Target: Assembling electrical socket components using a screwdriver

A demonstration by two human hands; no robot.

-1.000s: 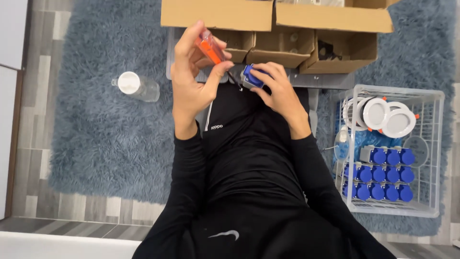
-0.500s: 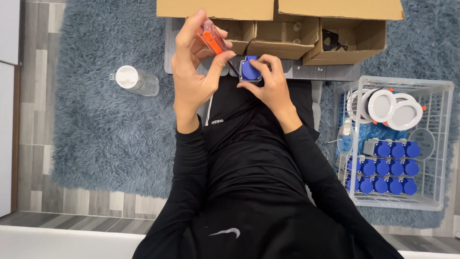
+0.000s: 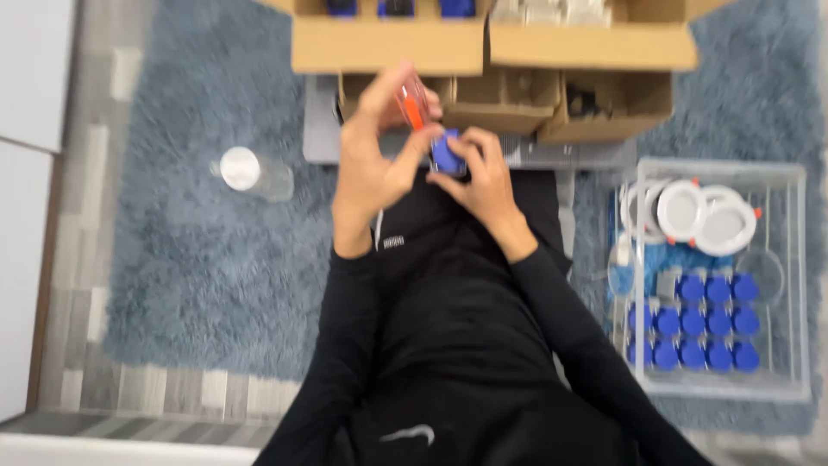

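My left hand (image 3: 373,164) is raised over my lap and pinches a small orange, clear-bodied tool (image 3: 413,105) between thumb and fingers. My right hand (image 3: 481,177) sits just to its right and grips a small blue part (image 3: 445,154). The two hands touch at the fingertips, with the orange tool just above the blue part. Both arms wear black sleeves. The frame is motion-blurred, so fine detail of the two pieces is unclear.
Open cardboard boxes (image 3: 388,43) stand ahead on a grey shaggy rug (image 3: 190,259). A clear bottle with a white cap (image 3: 252,174) lies at left. At right, a clear bin (image 3: 798,285) holds several blue parts (image 3: 699,328) and white round lamps (image 3: 703,216).
The view has shifted so the boxes fill more of the top. My hands have closed together, the orange tool now right above the blue part.
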